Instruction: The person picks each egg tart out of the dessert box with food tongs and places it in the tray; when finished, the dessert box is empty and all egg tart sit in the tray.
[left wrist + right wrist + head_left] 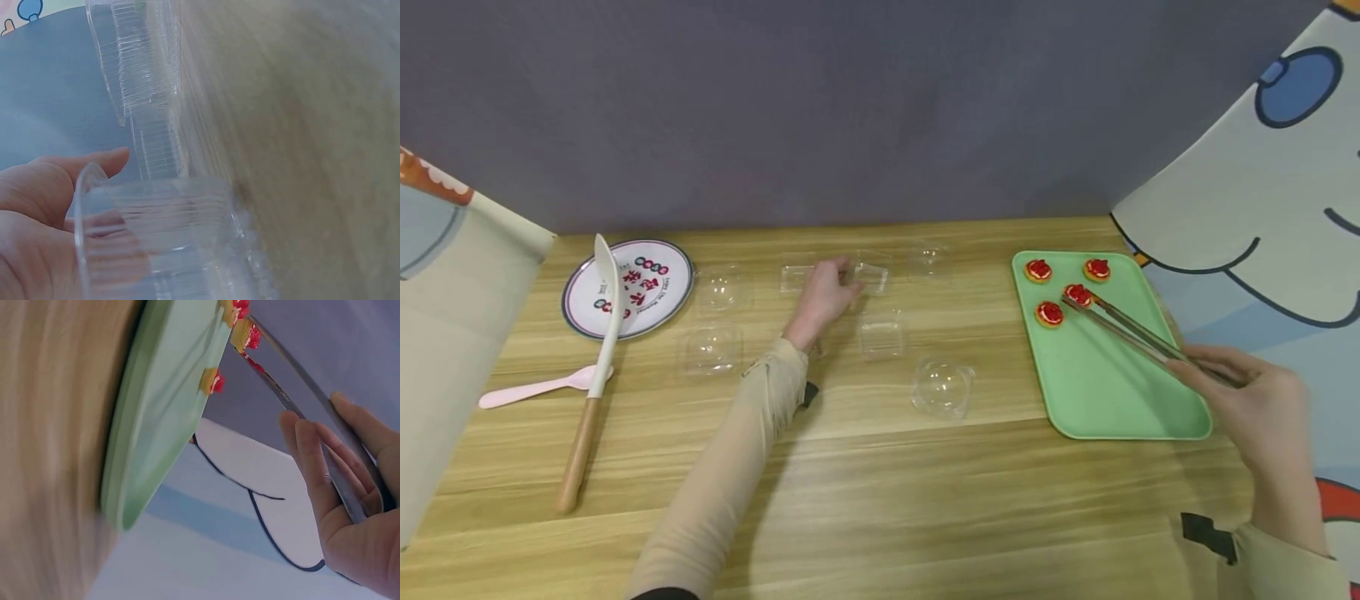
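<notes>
My right hand grips metal tongs. Between the tong tips is a small tart with red topping, lifted off the tray in the right wrist view. Three similar tarts, one of them the back-left tart, lie on the green tray. Over among the clear plastic boxes, my left hand reaches toward a ridged box. The left wrist view shows the thumb stretched out and the other fingers behind a near clear box; no grip on it shows.
Several more clear boxes stand about the table, including a domed one nearer the front. To the left are a printed plate, a long-handled white spoon leaning across it, and a pink spoon. A grey wall rises behind.
</notes>
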